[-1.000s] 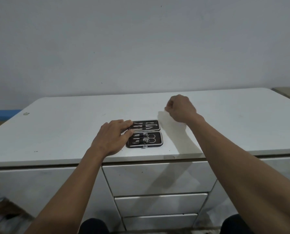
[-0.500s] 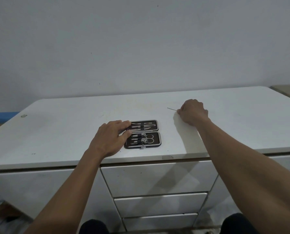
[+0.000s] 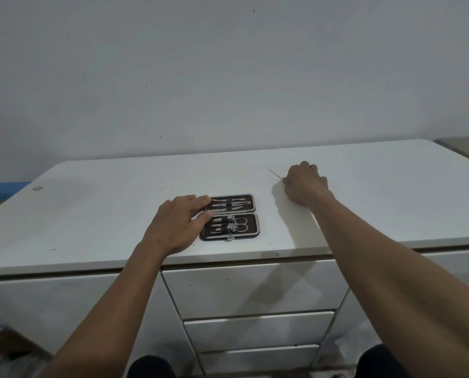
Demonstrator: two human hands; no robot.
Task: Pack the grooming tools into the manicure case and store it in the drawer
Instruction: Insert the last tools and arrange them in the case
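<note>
A dark manicure case (image 3: 231, 216) lies open and flat on the white cabinet top (image 3: 91, 214), with several metal tools strapped in both halves, small scissors among them. My left hand (image 3: 180, 223) rests flat beside it, fingertips on the case's left edge. My right hand (image 3: 304, 184) sits to the right of the case, fingers curled on a thin metal tool (image 3: 275, 174) whose tip sticks out to the left. The top drawer (image 3: 252, 287) under the case is shut.
Two more shut drawers (image 3: 257, 330) sit below the top one. A blank wall stands behind the cabinet. A small mark (image 3: 37, 188) lies at the far left of the top, and my knees show at the bottom edge.
My right hand has moved right, away from the case, and down onto the cabinet top; the thin tool now shows at its fingertips. My left hand has stayed on the case.
</note>
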